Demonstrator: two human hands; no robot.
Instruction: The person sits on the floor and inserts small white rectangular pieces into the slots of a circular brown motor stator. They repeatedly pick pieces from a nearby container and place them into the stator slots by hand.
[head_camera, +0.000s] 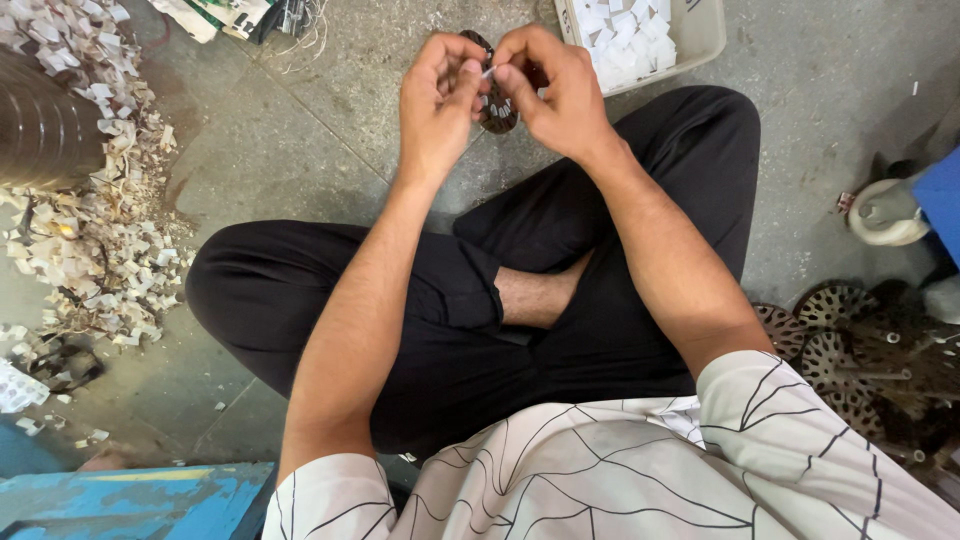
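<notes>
I sit cross-legged on a concrete floor in black trousers. My left hand (437, 95) and my right hand (553, 85) are raised together in front of me. Between them they hold a dark round slotted metal disc (497, 110), mostly hidden behind the fingers. A small white paper slip (488, 72) is pinched between the fingertips of both hands at the disc's edge.
A white tray (700, 30) of cut white paper pieces lies just beyond my hands. A heap of paper scraps (100, 210) and a dark ribbed cylinder (40, 125) sit at left. Several rusty slotted discs (850, 345) lie at right, a blue board (130, 500) near my left knee.
</notes>
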